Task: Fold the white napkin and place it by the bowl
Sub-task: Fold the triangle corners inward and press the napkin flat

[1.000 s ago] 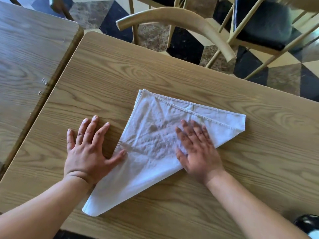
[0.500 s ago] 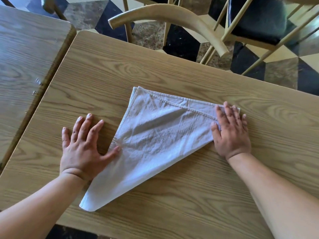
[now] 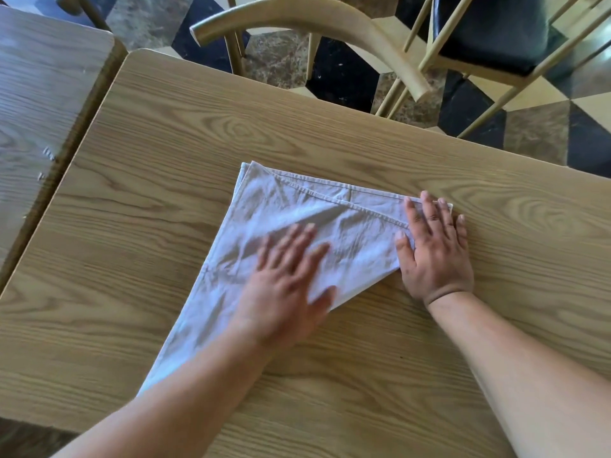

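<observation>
The white napkin point(image 3: 291, 226), folded into a triangle, lies flat on the tabletop point(image 3: 165, 133). The left hand point(image 3: 284, 285) rests palm-down at its middle, fingers spread and blurred. The right hand point(image 3: 433, 249) presses its right corner, fingers spread flat.

napkin point(image 3: 297, 223): white creased cloth | table point(image 3: 165, 160): matt wood-grain | chair point(image 3: 330, 21): smooth wood

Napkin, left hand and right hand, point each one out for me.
napkin point(image 3: 281, 206): head view, upper cloth.
left hand point(image 3: 284, 285): head view, back of hand.
right hand point(image 3: 433, 256): head view, back of hand.
</observation>
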A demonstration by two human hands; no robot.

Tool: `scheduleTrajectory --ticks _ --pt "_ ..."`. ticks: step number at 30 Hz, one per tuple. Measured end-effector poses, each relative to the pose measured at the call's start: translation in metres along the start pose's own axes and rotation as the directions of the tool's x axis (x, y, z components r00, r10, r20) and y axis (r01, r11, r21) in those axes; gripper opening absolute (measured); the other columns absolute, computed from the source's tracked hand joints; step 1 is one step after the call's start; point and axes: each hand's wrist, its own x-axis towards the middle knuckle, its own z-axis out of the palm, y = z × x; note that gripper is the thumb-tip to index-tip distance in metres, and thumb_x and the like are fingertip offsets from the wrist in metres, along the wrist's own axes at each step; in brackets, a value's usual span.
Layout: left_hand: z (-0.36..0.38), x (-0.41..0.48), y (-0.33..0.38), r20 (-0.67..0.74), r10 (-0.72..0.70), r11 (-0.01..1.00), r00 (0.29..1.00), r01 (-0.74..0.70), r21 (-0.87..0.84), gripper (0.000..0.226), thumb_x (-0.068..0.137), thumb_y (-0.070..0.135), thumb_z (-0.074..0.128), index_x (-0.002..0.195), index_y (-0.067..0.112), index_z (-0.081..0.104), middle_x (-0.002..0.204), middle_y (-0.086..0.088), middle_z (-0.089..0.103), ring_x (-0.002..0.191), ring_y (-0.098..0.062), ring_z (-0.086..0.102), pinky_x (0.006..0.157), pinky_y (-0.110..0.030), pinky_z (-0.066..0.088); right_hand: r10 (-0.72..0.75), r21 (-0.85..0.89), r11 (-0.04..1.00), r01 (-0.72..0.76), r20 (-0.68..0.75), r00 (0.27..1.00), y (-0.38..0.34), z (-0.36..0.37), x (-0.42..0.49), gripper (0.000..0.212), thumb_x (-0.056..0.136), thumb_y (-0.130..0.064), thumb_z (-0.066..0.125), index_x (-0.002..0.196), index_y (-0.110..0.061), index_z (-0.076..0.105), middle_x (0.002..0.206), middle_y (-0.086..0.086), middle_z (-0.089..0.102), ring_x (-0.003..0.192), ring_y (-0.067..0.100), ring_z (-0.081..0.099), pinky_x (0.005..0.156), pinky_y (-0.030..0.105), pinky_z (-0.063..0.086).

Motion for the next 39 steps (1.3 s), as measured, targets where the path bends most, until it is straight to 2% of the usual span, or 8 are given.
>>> scheduleTrajectory --ticks 4,11,16,22,29,31,34,39 --pt "0.032 0.018 0.039 0.212 0.157 0.985 0.965 -0.169 0.039 0.073 0.1 0.064 0.044 0.163 0.028 0.034 0.174 -0.003 0.021 0.163 -0.022 0.009 0.129 -0.059 0.012 -0.006 -0.006 1.0 0.006 -0.02 1.0 0.0 0.0 0.001 0.066 0.102 -0.046 0.031 0.164 -0.026 0.028 0.173 0.009 0.025 0.159 0.036 0.021 0.129 0.059 0.011" --pt "0.006 -0.023 -0.016 0.2 0.179 0.965 0.963 -0.212 0.153 0.07 0.101 0.071 0.04 0.159 0.032 0.043 0.173 0.0 0.025 0.162 -0.021 0.015 0.128 -0.06 0.021 -0.001 0.01 1.0 0.001 -0.002 1.0 -0.001 -0.001 0.001 0.064 0.104 -0.046 0.029 0.165 -0.029 0.023 0.174 0.006 0.019 0.161 0.033 0.015 0.13 0.056 0.007" --pt "-0.03 -0.077 -0.068 0.204 0.096 0.965 0.974 -0.142 0.222 0.073 0.098 0.069 0.047 0.16 0.031 0.041 0.173 -0.002 0.027 0.161 -0.024 0.02 0.125 -0.064 0.025 0.006 0.016 1.0 -0.006 0.012 1.0 -0.002 -0.004 -0.001 0.063 0.105 -0.047 0.028 0.165 -0.03 0.023 0.174 0.005 0.019 0.161 0.032 0.014 0.13 0.056 0.007" --pt "-0.057 -0.123 -0.103 0.126 -0.125 0.966 0.984 0.092 0.24 0.083 0.085 0.066 0.056 0.156 0.025 0.049 0.171 -0.005 0.033 0.158 -0.027 0.029 0.127 -0.06 0.019 0.005 0.019 1.0 -0.006 0.025 1.0 -0.004 -0.008 -0.001 0.064 0.105 -0.048 0.025 0.165 -0.029 0.024 0.175 0.005 0.018 0.162 0.031 0.012 0.13 0.056 0.005" --pt "-0.056 -0.122 -0.102 0.11 -0.128 0.965 0.986 0.098 0.245 0.085 0.081 0.065 0.056 0.155 0.024 0.051 0.17 -0.006 0.033 0.159 -0.028 0.027 0.127 -0.06 0.019 0.033 0.065 0.997 -0.034 0.028 0.999 -0.011 -0.016 -0.004 0.067 0.102 -0.049 0.031 0.162 -0.019 0.031 0.172 0.012 0.027 0.16 0.037 0.018 0.129 0.059 0.01" --pt "-0.055 -0.121 -0.101 0.107 -0.128 0.963 0.986 0.098 0.25 0.085 0.081 0.065 0.056 0.155 0.024 0.05 0.17 -0.007 0.033 0.159 -0.028 0.027 0.127 -0.06 0.019 0.074 0.093 0.993 -0.069 -0.051 0.996 -0.013 -0.017 -0.006 0.069 0.099 -0.049 0.043 0.156 -0.011 0.039 0.164 0.019 0.04 0.153 0.042 0.031 0.125 0.059 0.022" --pt "-0.054 -0.121 -0.101 0.107 -0.128 0.963 0.986 0.097 0.253 0.084 0.081 0.064 0.056 0.155 0.025 0.05 0.17 -0.007 0.033 0.159 -0.029 0.027 0.126 -0.061 0.02 0.23 0.139 0.969 -0.205 -0.202 0.952 -0.007 -0.023 -0.013 0.068 0.088 -0.044 0.067 0.142 -0.005 0.051 0.14 0.025 0.058 0.128 0.046 0.053 0.106 0.052 0.04" --pt "-0.054 -0.121 -0.101 0.104 -0.126 0.962 0.987 0.095 0.256 0.083 0.082 0.063 0.057 0.155 0.025 0.049 0.17 -0.007 0.033 0.159 -0.029 0.027 0.126 -0.061 0.02 0.495 0.253 0.842 -0.476 -0.015 0.869 -0.008 -0.031 -0.014 0.062 0.08 -0.049 0.079 0.124 -0.01 0.06 0.117 0.018 0.068 0.114 0.042 0.058 0.103 0.049 0.044"
